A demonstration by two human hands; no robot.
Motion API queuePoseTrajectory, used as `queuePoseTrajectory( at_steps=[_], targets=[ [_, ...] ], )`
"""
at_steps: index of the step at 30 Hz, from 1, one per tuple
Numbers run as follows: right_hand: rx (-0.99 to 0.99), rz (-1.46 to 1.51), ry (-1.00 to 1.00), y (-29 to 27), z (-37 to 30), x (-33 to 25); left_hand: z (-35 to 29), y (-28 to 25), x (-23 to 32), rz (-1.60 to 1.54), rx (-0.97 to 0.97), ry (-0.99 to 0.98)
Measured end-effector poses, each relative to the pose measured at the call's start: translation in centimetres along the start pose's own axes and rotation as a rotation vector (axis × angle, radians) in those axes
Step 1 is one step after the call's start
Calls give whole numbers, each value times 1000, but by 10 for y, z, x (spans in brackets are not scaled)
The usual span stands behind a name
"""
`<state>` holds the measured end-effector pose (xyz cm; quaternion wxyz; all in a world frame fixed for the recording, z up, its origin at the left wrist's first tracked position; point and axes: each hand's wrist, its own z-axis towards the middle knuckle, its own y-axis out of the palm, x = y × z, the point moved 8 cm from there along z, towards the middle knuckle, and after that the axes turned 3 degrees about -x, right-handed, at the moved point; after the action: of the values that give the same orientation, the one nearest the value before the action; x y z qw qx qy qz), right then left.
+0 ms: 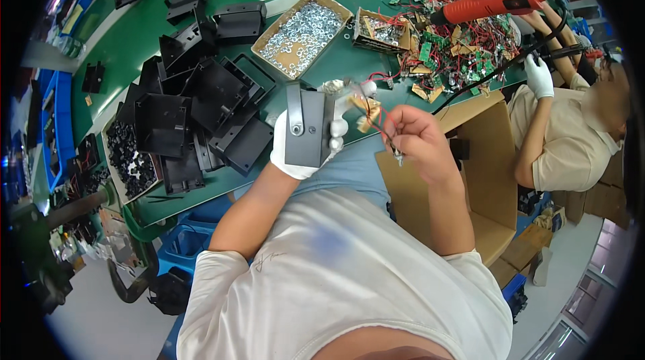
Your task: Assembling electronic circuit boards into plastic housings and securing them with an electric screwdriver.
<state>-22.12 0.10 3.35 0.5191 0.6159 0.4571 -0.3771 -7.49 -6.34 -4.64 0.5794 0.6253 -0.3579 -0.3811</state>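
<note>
My left hand (285,164), in a white glove, is closed around a black box-shaped housing (312,141). A metal bracket (293,108) is fixed to the side of the housing with a screw. My bare right hand (426,145) pinches red and black wires, just right of the housing. A small tan circuit board (368,115) hangs on these wires, blurred, between my hands. Small metal parts stick out below my right fingertips. Whether the board touches the housing I cannot tell.
Black housings (218,101) are piled at left, beside a tray of small black parts (127,151). Behind my hands stand a carton of metal washers (295,37) and heaped wired boards (457,51). A red power screwdriver (487,7) overhangs them. A co-worker (564,118) sits right, past an open cardboard box (494,165).
</note>
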Motion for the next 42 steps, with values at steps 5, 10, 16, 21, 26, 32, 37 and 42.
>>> queuePoseTrajectory(
  at_steps=[5, 10, 16, 21, 26, 32, 37, 42],
  targets=[
    [-8, -263, 62, 6, -5, 7, 5, 10, 1, 20, -63, 34],
    [147, -653, -2, 17, -13, -10, 1, 30, 7, 266, -165, 11],
    [441, -850, -243, 24, -19, -16, -8, 63, 26, 1278, 17, 198],
    [553, -827, -252, 14, -30, -20, -22, 86, 25, 1531, 101, 330],
    [434, -934, -484, 22, -28, -17, -19, 74, -3, 1457, 139, 156],
    [723, -883, -665, 9, -45, -9, -7, 65, -3, 1570, 223, 217],
    [484, -1138, -679, 33, -26, 20, -7, -1, -34, 98, -577, -116],
    [677, -1054, -743, 16, -46, 4, -3, 40, -52, -301, -37, -218]
  ],
)
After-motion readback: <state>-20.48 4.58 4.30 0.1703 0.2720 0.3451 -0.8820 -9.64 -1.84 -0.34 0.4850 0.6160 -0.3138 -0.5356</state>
